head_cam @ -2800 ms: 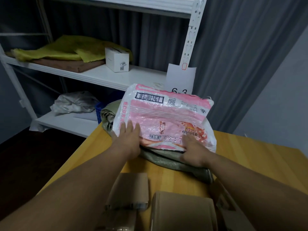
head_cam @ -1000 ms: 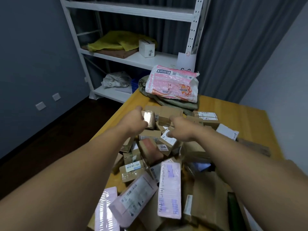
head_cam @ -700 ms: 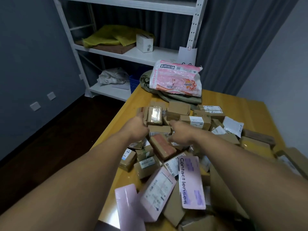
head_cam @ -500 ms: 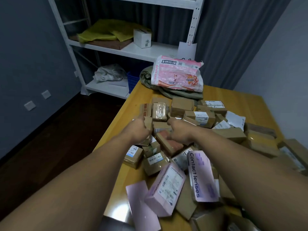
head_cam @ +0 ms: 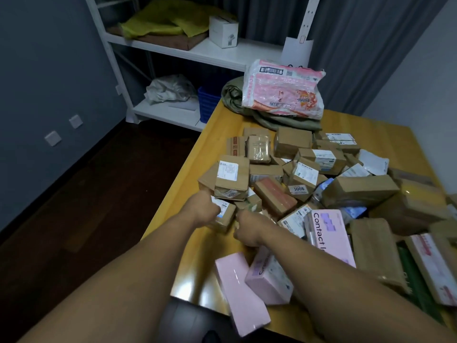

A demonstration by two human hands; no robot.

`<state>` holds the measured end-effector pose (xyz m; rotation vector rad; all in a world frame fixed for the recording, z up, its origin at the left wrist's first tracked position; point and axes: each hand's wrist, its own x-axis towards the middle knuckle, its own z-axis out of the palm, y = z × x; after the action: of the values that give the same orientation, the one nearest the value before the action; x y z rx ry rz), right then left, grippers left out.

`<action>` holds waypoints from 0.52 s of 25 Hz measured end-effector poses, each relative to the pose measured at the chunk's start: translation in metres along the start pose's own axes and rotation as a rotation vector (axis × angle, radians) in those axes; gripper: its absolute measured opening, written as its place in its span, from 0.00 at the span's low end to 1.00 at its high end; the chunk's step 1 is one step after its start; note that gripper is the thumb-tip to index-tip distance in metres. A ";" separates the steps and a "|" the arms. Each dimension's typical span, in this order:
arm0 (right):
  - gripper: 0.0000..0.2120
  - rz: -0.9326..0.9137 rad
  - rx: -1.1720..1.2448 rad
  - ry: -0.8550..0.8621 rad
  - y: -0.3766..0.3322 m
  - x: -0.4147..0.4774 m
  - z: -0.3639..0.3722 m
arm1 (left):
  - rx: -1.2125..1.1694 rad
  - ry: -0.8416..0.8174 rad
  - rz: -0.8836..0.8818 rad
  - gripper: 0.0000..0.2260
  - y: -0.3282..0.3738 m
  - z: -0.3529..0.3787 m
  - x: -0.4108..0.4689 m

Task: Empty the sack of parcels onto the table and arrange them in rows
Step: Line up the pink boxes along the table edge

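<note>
Now the pink bag [head_cam: 282,94] sits at the far end of the tabletop [head_cam: 385,134] on the folded, emptied sack [head_cam: 247,101], where seconds ago both hands were settling it, so the emptying looks done and the arranging is beginning. Both hands have drawn back to the near left edge of the heap of parcels [head_cam: 304,179]: the left hand [head_cam: 206,207] is curled around a small brown box [head_cam: 226,215], and the right hand [head_cam: 248,231] is curled beside it, though what it grips I cannot tell. One sack, one pink bag, three pink boxes near the front, and some two dozen brown parcels, too jumbled for an exact count; no row yet.
</note>
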<state>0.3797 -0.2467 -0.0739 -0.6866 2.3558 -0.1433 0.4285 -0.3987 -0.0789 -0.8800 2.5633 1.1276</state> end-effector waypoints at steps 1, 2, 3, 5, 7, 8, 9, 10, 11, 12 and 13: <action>0.18 0.036 0.016 -0.005 -0.004 0.004 0.018 | -0.024 -0.007 -0.043 0.12 -0.010 0.006 -0.002; 0.22 0.074 0.035 -0.018 -0.005 0.007 0.037 | -0.051 -0.016 -0.083 0.11 -0.018 0.015 -0.006; 0.26 0.113 0.048 -0.052 -0.007 0.010 0.056 | -0.080 -0.022 -0.117 0.12 -0.026 0.024 -0.009; 0.35 0.168 0.032 -0.110 -0.010 0.012 0.087 | -0.126 -0.050 -0.158 0.14 -0.037 0.040 -0.015; 0.38 0.177 0.000 -0.121 -0.009 0.016 0.105 | -0.145 -0.066 -0.187 0.15 -0.047 0.049 -0.017; 0.39 0.172 -0.016 -0.114 -0.008 0.019 0.110 | -0.157 -0.067 -0.203 0.16 -0.050 0.051 -0.016; 0.40 0.165 -0.031 -0.106 -0.007 0.022 0.112 | -0.172 -0.064 -0.215 0.17 -0.053 0.051 -0.016; 0.40 0.154 -0.041 -0.096 -0.006 0.024 0.113 | -0.188 -0.063 -0.236 0.18 -0.055 0.050 -0.015; 0.40 0.143 -0.044 -0.085 -0.004 0.027 0.114 | -0.203 -0.056 -0.253 0.19 -0.057 0.051 -0.013; 0.39 0.134 -0.045 -0.084 -0.002 0.029 0.115 | -0.210 -0.049 -0.274 0.20 -0.058 0.050 -0.012; 0.39 0.130 -0.039 -0.092 -0.002 0.031 0.115 | -0.208 -0.042 -0.297 0.20 -0.060 0.050 -0.011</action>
<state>0.4336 -0.2550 -0.1797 -0.5451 2.3120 -0.0087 0.4712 -0.3892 -0.1450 -1.2213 2.2144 1.3151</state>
